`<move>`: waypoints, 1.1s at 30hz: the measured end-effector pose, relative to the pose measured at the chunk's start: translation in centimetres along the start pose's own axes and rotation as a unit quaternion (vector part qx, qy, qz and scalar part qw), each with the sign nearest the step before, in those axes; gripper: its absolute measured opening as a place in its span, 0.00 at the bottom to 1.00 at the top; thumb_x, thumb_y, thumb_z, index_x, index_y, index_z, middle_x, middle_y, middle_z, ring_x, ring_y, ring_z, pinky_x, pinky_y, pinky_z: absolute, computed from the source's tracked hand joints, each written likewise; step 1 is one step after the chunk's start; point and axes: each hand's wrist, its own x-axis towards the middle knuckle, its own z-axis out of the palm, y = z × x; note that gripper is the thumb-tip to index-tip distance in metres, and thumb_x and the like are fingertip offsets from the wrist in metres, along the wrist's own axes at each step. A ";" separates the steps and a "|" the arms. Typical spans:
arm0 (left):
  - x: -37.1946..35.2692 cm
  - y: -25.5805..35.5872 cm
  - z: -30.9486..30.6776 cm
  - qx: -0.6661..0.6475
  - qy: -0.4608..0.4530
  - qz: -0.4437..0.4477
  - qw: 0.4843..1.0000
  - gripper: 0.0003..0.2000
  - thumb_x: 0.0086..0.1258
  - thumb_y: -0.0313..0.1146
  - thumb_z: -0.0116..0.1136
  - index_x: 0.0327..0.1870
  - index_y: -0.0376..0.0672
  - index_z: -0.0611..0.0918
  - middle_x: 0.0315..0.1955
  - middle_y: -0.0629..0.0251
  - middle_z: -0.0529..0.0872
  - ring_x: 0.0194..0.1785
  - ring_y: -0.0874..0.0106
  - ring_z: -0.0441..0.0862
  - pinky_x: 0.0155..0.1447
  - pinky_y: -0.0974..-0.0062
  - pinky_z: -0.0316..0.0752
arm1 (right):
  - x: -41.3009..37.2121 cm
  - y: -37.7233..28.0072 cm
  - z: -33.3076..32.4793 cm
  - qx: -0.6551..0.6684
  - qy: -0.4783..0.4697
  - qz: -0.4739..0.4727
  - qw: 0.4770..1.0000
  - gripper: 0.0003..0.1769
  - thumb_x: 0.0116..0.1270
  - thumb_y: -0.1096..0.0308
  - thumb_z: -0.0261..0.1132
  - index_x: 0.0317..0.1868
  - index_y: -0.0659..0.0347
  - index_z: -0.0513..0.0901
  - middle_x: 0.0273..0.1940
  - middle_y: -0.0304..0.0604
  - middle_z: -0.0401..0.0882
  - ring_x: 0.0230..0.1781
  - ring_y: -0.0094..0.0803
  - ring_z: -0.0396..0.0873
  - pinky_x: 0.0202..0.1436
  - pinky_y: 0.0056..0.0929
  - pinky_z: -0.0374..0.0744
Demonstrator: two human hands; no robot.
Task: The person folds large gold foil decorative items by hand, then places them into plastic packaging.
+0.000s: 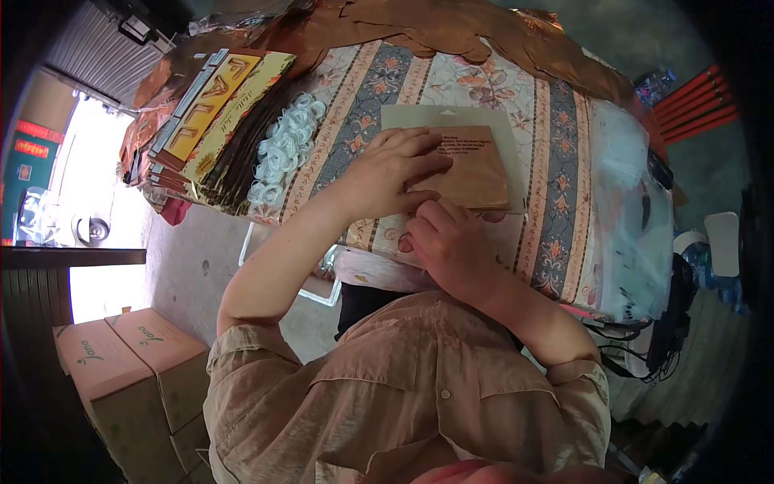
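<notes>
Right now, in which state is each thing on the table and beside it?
left hand: spread flat on the brown card
right hand: curled at that card's near edge
brown card: lying flat on pale backing sheet
packet stack: lying flat, fanned out
cardboard boxes: closed, stacked

Open cloth on the bench (556, 185) is left right of centre, between the brown card (476, 173) and the clear plastic bags (637, 202) piled along the right edge. The upper left is blocked by a stack of packets (210, 113) and white ribbon coils (282, 149). The top edge is closed off by copper foil sheets (451, 28). A bare strip is also left at upper centre.
</notes>
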 end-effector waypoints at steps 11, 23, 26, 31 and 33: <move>0.1 0.1 0.1 0.005 0.000 0.002 1.000 0.24 0.57 0.43 0.67 0.56 0.51 0.81 0.64 0.58 0.73 0.70 0.60 0.66 0.72 0.59 0.58 | 0.4 -0.3 -0.1 -0.027 -0.097 0.024 0.995 0.09 0.58 0.69 0.66 0.35 0.61 0.75 0.35 0.45 0.74 0.41 0.38 0.78 0.42 0.32 0.79; 0.1 -0.1 0.0 0.013 -0.010 0.000 1.000 0.23 0.58 0.40 0.66 0.57 0.53 0.81 0.65 0.60 0.72 0.70 0.60 0.66 0.72 0.59 0.58 | 0.4 0.4 -0.3 -0.011 -0.041 -0.032 0.999 0.09 0.58 0.69 0.65 0.36 0.62 0.75 0.36 0.45 0.72 0.45 0.38 0.76 0.47 0.32 0.78; 0.1 -0.1 0.2 0.014 -0.007 0.001 1.000 0.23 0.58 0.41 0.65 0.57 0.53 0.81 0.65 0.61 0.73 0.70 0.59 0.66 0.72 0.59 0.58 | 0.5 0.0 0.1 -0.036 -0.058 -0.006 0.998 0.09 0.58 0.68 0.65 0.36 0.62 0.75 0.36 0.45 0.72 0.45 0.38 0.76 0.47 0.32 0.78; 0.1 0.0 0.1 0.007 0.000 0.000 1.000 0.22 0.59 0.42 0.65 0.57 0.53 0.81 0.65 0.61 0.73 0.70 0.59 0.66 0.71 0.59 0.58 | 1.1 -0.4 -0.1 -0.123 -0.141 -0.014 0.982 0.10 0.59 0.65 0.65 0.36 0.61 0.76 0.35 0.45 0.73 0.45 0.37 0.76 0.47 0.31 0.78; 0.1 0.1 0.1 0.006 -0.003 -0.001 1.000 0.23 0.59 0.44 0.66 0.57 0.52 0.81 0.65 0.60 0.73 0.70 0.59 0.66 0.71 0.58 0.58 | 1.5 -0.4 -0.2 -0.198 -0.169 -0.058 0.964 0.11 0.60 0.63 0.65 0.36 0.61 0.77 0.35 0.44 0.74 0.43 0.37 0.77 0.46 0.31 0.78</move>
